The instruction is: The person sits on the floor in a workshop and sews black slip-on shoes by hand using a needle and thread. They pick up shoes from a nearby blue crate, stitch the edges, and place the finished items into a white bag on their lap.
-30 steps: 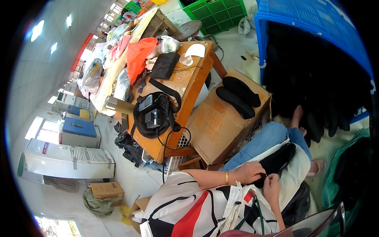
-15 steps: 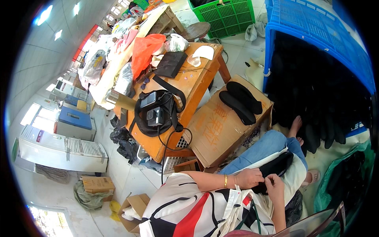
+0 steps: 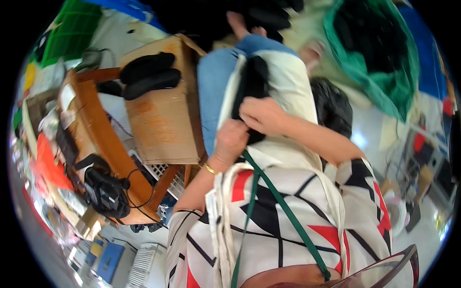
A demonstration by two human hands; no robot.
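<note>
A soft black sock-like piece (image 3: 255, 77) lies lengthwise over the white cloth (image 3: 291, 79) on my lap. My left hand (image 3: 231, 141), with a gold bracelet at the wrist, is closed on the near part of this piece. Just beside it, my right hand (image 3: 263, 115) is bent over the same fabric with its fingers pinched together. The fingertips nearly meet, and anything small between them is hidden. Two similar black pieces (image 3: 151, 77) rest side by side on the cardboard box (image 3: 165, 127) to my left.
Left of the box stands a wooden table (image 3: 115, 165) bearing a black bag (image 3: 103, 192) and a red plastic bag (image 3: 50, 163). A green sack (image 3: 379, 98) of black pieces sits at the far right, near a black plastic bag (image 3: 333, 105). More black pieces pile up beyond my feet.
The view has swung to the right, so the table and box now appear further left and the green sack shows more fully. Both hands stay close together on the black piece.
</note>
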